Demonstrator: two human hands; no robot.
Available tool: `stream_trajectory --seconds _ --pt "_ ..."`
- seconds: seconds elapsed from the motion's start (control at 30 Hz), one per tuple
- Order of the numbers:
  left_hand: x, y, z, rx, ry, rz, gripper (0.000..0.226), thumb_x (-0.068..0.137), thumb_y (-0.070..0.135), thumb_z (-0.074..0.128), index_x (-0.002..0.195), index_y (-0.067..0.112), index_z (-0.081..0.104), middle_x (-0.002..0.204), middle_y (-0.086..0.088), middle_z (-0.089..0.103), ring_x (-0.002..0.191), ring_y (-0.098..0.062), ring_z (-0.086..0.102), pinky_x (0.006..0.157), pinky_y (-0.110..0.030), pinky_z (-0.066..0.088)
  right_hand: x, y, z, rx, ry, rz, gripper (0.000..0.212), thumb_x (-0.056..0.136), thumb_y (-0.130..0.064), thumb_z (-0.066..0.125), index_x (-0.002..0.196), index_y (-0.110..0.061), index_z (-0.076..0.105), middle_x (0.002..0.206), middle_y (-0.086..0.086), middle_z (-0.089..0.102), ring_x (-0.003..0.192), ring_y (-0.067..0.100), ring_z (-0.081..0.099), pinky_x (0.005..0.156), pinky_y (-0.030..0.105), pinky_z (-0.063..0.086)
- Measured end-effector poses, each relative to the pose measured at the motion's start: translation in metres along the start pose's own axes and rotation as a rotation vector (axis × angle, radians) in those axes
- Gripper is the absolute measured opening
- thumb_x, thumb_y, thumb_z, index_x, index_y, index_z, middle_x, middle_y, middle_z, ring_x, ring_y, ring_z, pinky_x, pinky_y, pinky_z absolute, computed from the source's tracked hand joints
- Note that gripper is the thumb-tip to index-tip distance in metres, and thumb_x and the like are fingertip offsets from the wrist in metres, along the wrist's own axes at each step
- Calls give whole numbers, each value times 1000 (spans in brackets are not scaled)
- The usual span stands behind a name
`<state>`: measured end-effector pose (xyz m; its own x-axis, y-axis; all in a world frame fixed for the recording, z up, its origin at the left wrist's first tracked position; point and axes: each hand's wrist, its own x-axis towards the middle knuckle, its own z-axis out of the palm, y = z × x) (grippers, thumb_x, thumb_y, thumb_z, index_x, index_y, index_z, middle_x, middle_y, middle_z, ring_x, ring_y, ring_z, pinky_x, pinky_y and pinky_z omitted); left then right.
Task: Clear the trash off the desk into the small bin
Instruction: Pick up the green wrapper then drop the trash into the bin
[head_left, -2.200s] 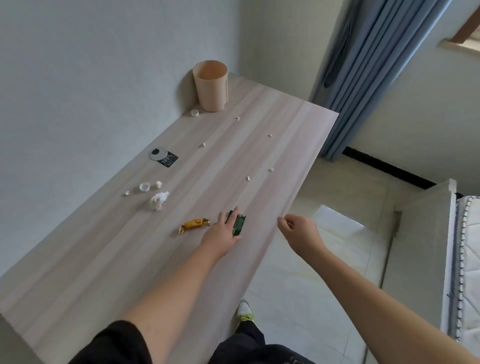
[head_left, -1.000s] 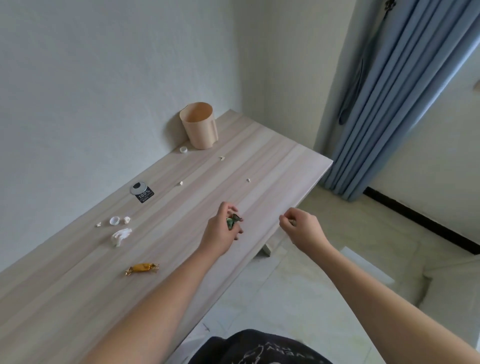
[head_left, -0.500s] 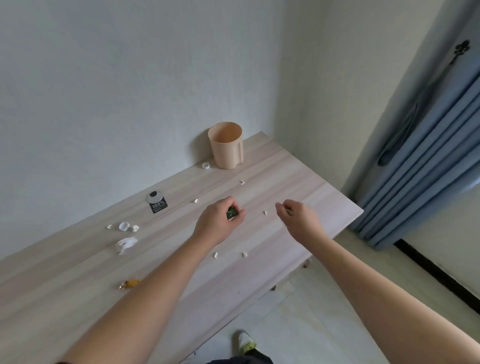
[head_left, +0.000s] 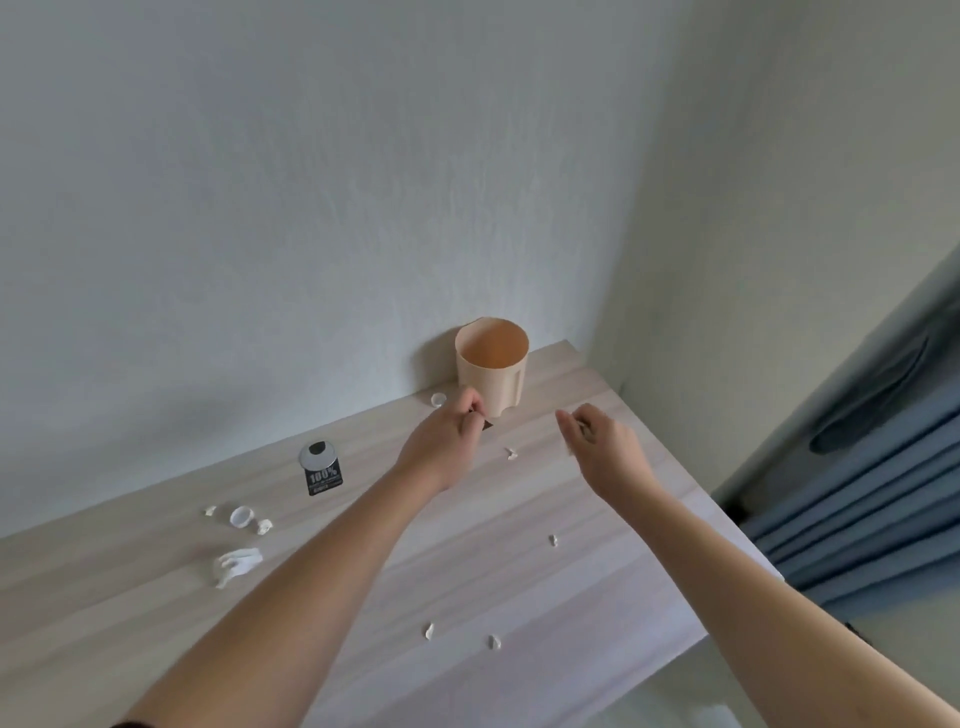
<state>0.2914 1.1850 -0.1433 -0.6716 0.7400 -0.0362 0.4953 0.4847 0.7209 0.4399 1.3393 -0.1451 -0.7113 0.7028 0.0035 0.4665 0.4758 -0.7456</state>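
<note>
At the bench's (head_left: 519, 571) far corner stands the bin (head_left: 492, 370), mouth up to take trash; the left hand (head_left: 451, 441), grip pinching a dark scrap (head_left: 486, 425), sits just short of it, the right hand (head_left: 602, 448) loosely curled, contents unclear.

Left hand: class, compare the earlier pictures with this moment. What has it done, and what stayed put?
The left hand picked the green wrapper off the desk and carried it to the bin, fingers closed on something dark. The right hand stays pinched. Tissue and scraps lie unmoved.
</note>
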Motion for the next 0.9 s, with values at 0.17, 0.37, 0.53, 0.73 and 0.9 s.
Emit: stream_trajectory --seconds 0.17,0.37,0.53,0.73,0.9 --pt "39 3 3 -17 -25 -61 15 92 24 29 96 24 44 96 2 47 63 -10 43 52 -30 30 58 4 0 18 -93 -118 40 96 -44 45 75 -9 48 59 3 52 56 19 46 51 32 34" --pt "96 1 35 37 14 -102 20 96 19 34 114 24 41 117 -1 42 78 -15 46 66 -30 38 144 31 2 85 -241 -191 32 97 -38 39 79 -13 45 70 3 52 61 16 46 52 30 35" --pt "133 10 67 105 104 -102 29 97 10 35 123 23 37 124 -7 38 109 -24 44 94 -35 40 199 50 -6 184 -384 -196 25 97 -34 35 76 -24 45 76 -2 52 70 20 52 66 34 46" --pt "166 11 74 105 300 -162 33 95 7 44 123 25 44 129 -6 46 111 -20 49 93 -33 41 250 39 6 407 -519 -162 23 99 -32 31 97 -15 46 94 6 52 74 14 53 60 20 43" --pt "184 0 70 99 455 -202 34 89 9 55 120 24 51 123 -2 58 109 -19 55 92 -29 43 278 17 48 480 -536 -166 22 101 -31 27 105 -15 43 111 10 50 85 11 56 65 20 43"
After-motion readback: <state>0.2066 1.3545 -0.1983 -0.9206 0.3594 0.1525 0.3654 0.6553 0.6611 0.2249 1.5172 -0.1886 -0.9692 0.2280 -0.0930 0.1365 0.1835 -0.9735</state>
